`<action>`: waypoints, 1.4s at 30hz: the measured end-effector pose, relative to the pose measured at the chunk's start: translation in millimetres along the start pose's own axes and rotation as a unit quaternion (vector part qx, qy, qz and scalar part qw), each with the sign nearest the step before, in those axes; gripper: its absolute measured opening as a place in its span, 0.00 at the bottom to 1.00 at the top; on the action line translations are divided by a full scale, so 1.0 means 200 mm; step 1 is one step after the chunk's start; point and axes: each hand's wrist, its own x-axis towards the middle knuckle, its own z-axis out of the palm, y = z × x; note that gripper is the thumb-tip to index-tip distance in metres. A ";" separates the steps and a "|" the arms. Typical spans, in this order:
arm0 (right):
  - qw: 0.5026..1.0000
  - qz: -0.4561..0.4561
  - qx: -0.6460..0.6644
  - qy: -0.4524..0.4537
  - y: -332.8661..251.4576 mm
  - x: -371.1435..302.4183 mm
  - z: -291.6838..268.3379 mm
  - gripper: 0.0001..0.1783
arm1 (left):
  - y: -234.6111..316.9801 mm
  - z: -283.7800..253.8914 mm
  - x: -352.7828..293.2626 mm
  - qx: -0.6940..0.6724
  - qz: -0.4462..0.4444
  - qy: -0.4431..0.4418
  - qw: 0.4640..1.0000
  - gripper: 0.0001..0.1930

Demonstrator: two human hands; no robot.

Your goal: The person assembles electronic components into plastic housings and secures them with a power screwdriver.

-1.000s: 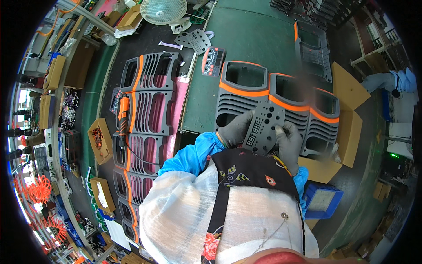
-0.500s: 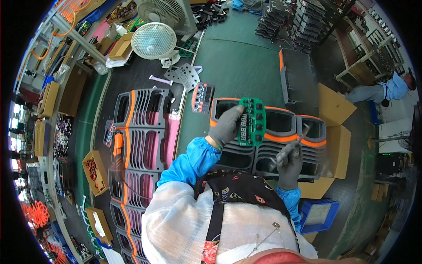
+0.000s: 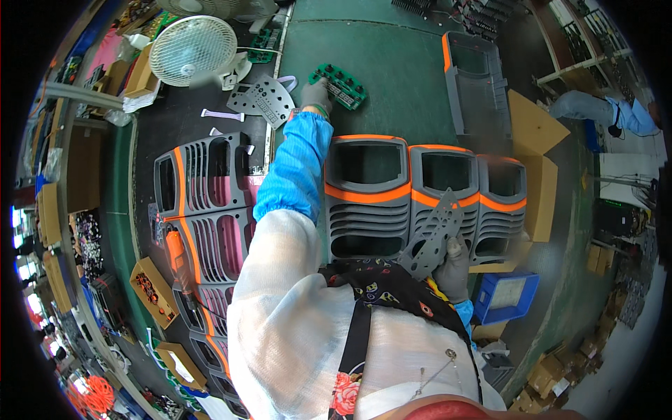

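Observation:
My left hand (image 3: 315, 95), in a grey glove, reaches far forward over the green bench. Its fingers close on the near left end of a green circuit board (image 3: 348, 93) with black parts and a white display strip. Low on the right, my gloved right hand (image 3: 453, 271) grips a grey perforated metal plate (image 3: 435, 241) by its edge, tilted above the housings. Grey-and-orange plastic housings (image 3: 367, 193) stand in a row between my arms. Left of my left hand lie more perforated plates (image 3: 271, 100), and my sleeve hides part of the bench there.
A second row of housings (image 3: 183, 178) runs down the left, with an orange electric screwdriver (image 3: 176, 253) against it. A white fan (image 3: 192, 52) stands at the back left. Another housing (image 3: 476, 91) lies at the back right, near an open cardboard box (image 3: 539, 189) and a blue bin (image 3: 507, 294).
My left hand has carried the circuit board forward and left, away from above the housings. The plate in my right hand has turned to show its broad face. The whole view has shifted.

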 end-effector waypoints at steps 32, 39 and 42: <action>0.984 0.126 0.117 -0.039 0.39 0.61 0.35 0.14 | -0.01 -0.56 -1.55 0.564 0.450 -0.075 0.688 0.17; 0.978 0.181 0.105 -0.027 0.36 0.72 0.34 0.17 | -0.06 -0.51 -1.47 0.588 0.504 -0.118 0.622 0.21; 0.977 0.202 0.050 -0.050 0.29 0.67 0.31 0.18 | -0.12 -0.49 -1.44 0.596 0.499 -0.130 0.615 0.21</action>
